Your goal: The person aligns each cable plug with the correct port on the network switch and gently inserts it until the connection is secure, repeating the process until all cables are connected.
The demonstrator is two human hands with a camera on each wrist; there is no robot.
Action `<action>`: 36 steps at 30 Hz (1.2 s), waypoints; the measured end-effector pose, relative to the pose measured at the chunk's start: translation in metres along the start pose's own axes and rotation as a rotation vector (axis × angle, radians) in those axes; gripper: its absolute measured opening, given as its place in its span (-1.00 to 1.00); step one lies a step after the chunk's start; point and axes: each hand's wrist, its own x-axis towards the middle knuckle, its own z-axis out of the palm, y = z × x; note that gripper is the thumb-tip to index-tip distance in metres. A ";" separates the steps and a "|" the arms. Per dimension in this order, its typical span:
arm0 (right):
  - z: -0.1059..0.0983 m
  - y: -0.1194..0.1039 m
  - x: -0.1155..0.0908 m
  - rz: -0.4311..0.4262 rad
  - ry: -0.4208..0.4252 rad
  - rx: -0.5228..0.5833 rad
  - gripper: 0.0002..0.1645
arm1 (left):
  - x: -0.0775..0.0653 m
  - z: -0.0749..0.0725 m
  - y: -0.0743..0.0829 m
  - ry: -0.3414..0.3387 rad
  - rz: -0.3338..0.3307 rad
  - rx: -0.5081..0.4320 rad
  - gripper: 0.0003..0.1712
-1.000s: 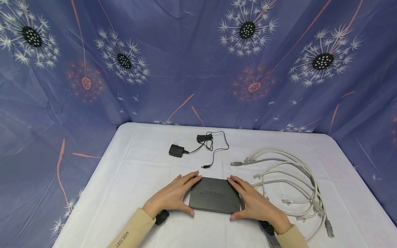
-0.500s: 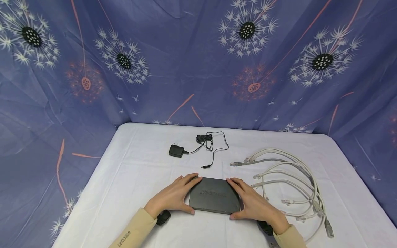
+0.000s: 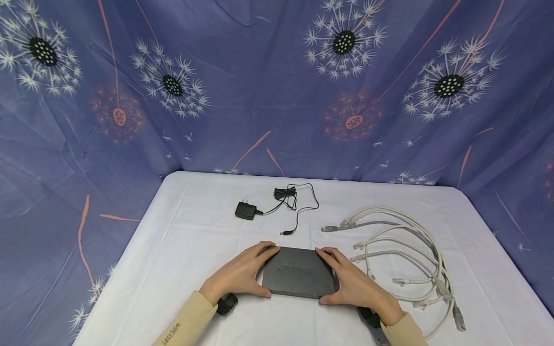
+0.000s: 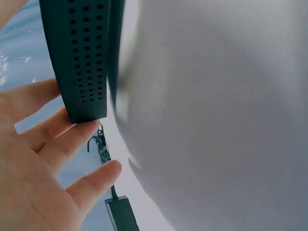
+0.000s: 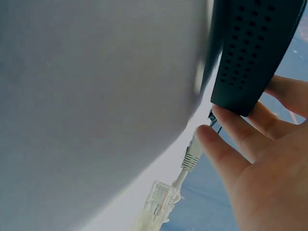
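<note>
— On the white table [image 3: 195, 240], before the blue backdrop [image 3: 259, 86]; seeing what?
— Seeing the dark box [image 3: 298, 276], lying midway between left hand [image 3: 238, 274] and right hand [image 3: 357, 283]; running lengthwise from one to the other; being gripped at both ends, equally near each.

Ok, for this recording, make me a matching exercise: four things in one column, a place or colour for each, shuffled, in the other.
1. flat box
2. power adapter
3. network cables
4. backdrop

A. blue-purple, dandelion print
B. right side of the white table
C. between left hand and right hand
D. black, two prongs

Pairs: 1-C, 2-D, 3-B, 4-A
</note>
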 end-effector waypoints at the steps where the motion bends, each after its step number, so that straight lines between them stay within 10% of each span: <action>1: -0.001 -0.001 0.000 -0.001 0.001 0.011 0.27 | -0.001 -0.001 0.000 0.007 0.002 -0.006 0.20; 14: -0.016 -0.011 0.005 -0.064 0.078 0.119 0.27 | -0.003 -0.023 0.003 0.019 -0.023 -0.214 0.18; 36: -0.026 -0.019 0.010 -0.145 0.315 0.140 0.25 | 0.001 -0.035 -0.005 0.225 0.150 -0.431 0.08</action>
